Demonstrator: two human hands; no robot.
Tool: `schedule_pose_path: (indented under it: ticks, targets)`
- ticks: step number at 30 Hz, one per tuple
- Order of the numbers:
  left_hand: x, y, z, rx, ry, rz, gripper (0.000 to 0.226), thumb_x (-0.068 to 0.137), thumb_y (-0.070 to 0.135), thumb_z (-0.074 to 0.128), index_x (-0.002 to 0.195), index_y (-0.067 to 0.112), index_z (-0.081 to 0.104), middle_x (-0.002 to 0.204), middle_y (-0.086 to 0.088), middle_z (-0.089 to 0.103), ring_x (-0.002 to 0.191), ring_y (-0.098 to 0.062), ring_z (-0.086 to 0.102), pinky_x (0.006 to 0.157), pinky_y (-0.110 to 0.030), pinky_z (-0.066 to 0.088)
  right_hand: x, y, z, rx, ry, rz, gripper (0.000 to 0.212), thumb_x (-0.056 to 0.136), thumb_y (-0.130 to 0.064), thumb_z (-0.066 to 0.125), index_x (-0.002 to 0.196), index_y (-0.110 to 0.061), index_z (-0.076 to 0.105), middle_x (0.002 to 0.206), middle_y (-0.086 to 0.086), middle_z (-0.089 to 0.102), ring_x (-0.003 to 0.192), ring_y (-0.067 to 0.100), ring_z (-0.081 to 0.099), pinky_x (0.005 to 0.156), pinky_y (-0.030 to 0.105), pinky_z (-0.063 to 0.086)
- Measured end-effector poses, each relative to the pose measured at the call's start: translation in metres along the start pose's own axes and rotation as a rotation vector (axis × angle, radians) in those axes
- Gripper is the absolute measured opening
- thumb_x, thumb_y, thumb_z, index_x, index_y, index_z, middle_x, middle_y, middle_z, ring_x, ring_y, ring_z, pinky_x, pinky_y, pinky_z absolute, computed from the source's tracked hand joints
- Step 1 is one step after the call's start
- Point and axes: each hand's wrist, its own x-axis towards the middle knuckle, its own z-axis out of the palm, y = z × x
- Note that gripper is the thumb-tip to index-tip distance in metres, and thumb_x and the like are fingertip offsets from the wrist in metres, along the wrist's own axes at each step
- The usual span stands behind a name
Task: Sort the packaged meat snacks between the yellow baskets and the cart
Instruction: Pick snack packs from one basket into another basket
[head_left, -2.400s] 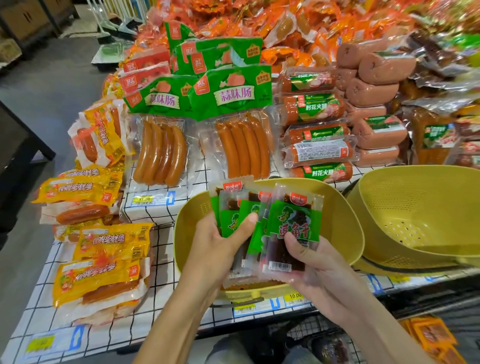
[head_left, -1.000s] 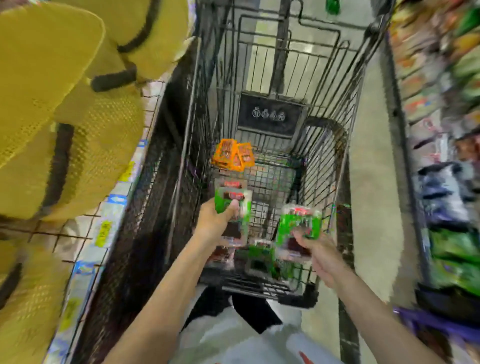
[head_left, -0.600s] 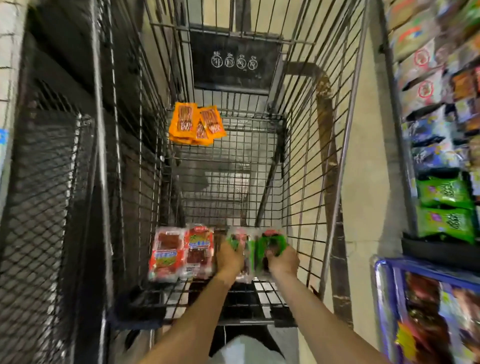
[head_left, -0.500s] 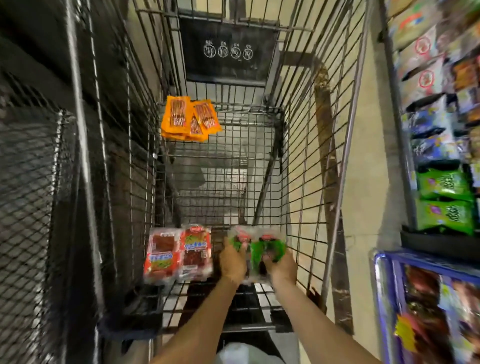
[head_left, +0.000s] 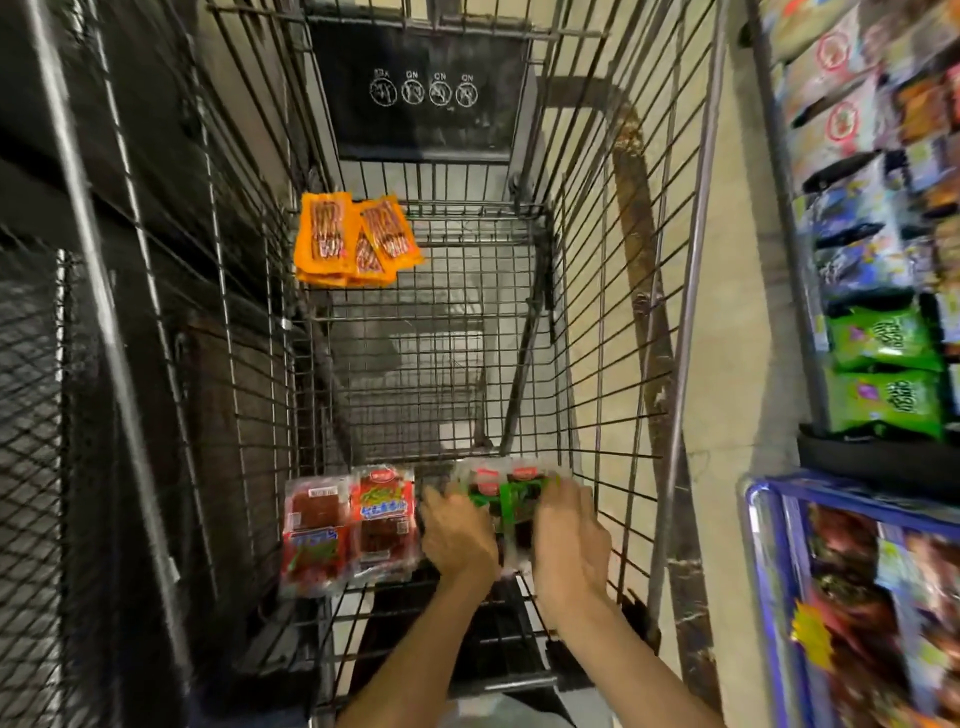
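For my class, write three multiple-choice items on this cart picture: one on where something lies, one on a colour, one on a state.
1. Where do the orange packets lie in the cart?
A. far left corner
B. near right corner
C. on the floor outside

2. What colour are the labels on the packs between the two hands?
A. blue
B. green
C. orange

3. What are the left hand and right hand doing?
A. resting on the cart handle
B. hanging empty above the cart
C. pressed against the packs at the cart bottom

Answers: 1 A, the packets sit at the far end by the left wall. 2 B, green bands show between the hands. 3 C, both hands flank the packs, beside the red packs.
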Motion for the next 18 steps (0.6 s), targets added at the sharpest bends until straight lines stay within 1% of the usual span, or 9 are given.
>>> schedule_pose_path:
  ticks: [1, 3, 4, 5, 8, 10, 13, 16, 18]
  targets:
    - [0.004, -0.002, -0.001, -0.045, 0.015, 0.022, 0.051, 0.091, 0.026, 0.059, 0.136, 0.015, 0.038, 0.134, -0.007, 0.039, 0.121, -0.019, 0.044, 0.092, -0.027, 0.044, 0.009, -0.001, -0.004, 0.126, -0.013, -0.026, 0.034, 0.093, -0.012, 0.043, 0.127, -0.008, 0.047, 0.129, 0.012, 0.048, 0.117, 0.026, 0.045, 0.093, 0.022, 0.036]
    - [0.010, -0.007, -0.002, -0.103, -0.009, 0.138, 0.075, 0.085, 0.021, 0.068, 0.146, 0.025, 0.024, 0.137, -0.005, 0.035, 0.122, -0.018, 0.041, 0.093, -0.027, 0.043, 0.028, -0.002, -0.003, 0.086, -0.177, -0.126, 0.066, 0.086, -0.010, 0.058, 0.144, -0.011, 0.025, 0.151, 0.012, 0.026, 0.140, 0.028, 0.023, 0.115, 0.036, 0.018]
    - [0.014, -0.010, -0.002, -0.072, -0.016, 0.204, 0.083, 0.083, 0.020, 0.070, 0.148, 0.030, 0.019, 0.137, -0.003, 0.033, 0.122, -0.017, 0.041, 0.092, -0.026, 0.043, 0.037, 0.000, -0.003, 0.024, -0.260, -0.193, 0.082, 0.082, -0.009, 0.065, 0.148, -0.013, 0.016, 0.155, 0.010, 0.017, 0.144, 0.027, 0.015, 0.117, 0.037, 0.010]
    - [0.017, -0.012, -0.003, -0.051, -0.050, 0.246, 0.086, 0.083, 0.019, 0.070, 0.149, 0.033, 0.016, 0.137, -0.003, 0.033, 0.121, -0.016, 0.041, 0.091, -0.023, 0.042, 0.043, 0.003, -0.006, -0.015, -0.332, -0.201, 0.089, 0.079, -0.009, 0.068, 0.148, -0.014, 0.013, 0.155, 0.009, 0.018, 0.144, 0.026, 0.015, 0.118, 0.037, 0.009]
    - [0.026, -0.018, 0.001, -0.019, -0.087, 0.305, 0.085, 0.082, 0.017, 0.072, 0.147, 0.035, 0.021, 0.138, -0.002, 0.032, 0.113, -0.011, 0.044, 0.082, -0.013, 0.034, 0.049, 0.015, 0.000, -0.049, -0.378, -0.158, 0.086, 0.076, -0.016, 0.073, 0.144, -0.013, 0.020, 0.144, 0.006, 0.034, 0.134, 0.024, 0.031, 0.114, 0.034, 0.024]
    - [0.028, -0.021, 0.001, -0.062, -0.073, 0.303, 0.084, 0.079, 0.020, 0.074, 0.146, 0.032, 0.026, 0.136, -0.002, 0.035, 0.111, -0.012, 0.043, 0.083, -0.013, 0.036, 0.044, 0.018, 0.003, -0.075, -0.354, -0.143, 0.083, 0.078, -0.014, 0.071, 0.144, -0.011, 0.020, 0.142, 0.007, 0.035, 0.132, 0.024, 0.033, 0.110, 0.032, 0.029]
    - [0.024, -0.021, 0.002, -0.119, -0.074, 0.218, 0.087, 0.081, 0.020, 0.072, 0.149, 0.028, 0.019, 0.140, -0.008, 0.037, 0.128, -0.022, 0.039, 0.101, -0.028, 0.043, 0.037, 0.015, 0.005, -0.075, -0.320, -0.098, 0.075, 0.085, -0.008, 0.062, 0.144, -0.007, 0.016, 0.145, 0.013, 0.029, 0.138, 0.028, 0.025, 0.113, 0.033, 0.029]
    - [0.018, -0.016, 0.004, -0.169, -0.101, 0.195, 0.082, 0.085, 0.013, 0.068, 0.149, 0.021, 0.018, 0.136, -0.010, 0.045, 0.122, -0.020, 0.049, 0.099, -0.031, 0.047, 0.033, 0.015, 0.008, -0.078, -0.289, -0.079, 0.066, 0.091, 0.000, 0.050, 0.145, 0.001, 0.012, 0.150, 0.018, 0.022, 0.142, 0.030, 0.019, 0.116, 0.034, 0.024]
    - [0.016, -0.014, 0.003, -0.159, -0.077, 0.216, 0.077, 0.086, 0.011, 0.066, 0.148, 0.020, 0.021, 0.135, -0.010, 0.046, 0.119, -0.019, 0.052, 0.096, -0.029, 0.049, 0.030, 0.017, 0.009, -0.087, -0.270, -0.088, 0.064, 0.091, 0.000, 0.048, 0.144, 0.002, 0.014, 0.148, 0.019, 0.025, 0.140, 0.030, 0.022, 0.115, 0.035, 0.025]
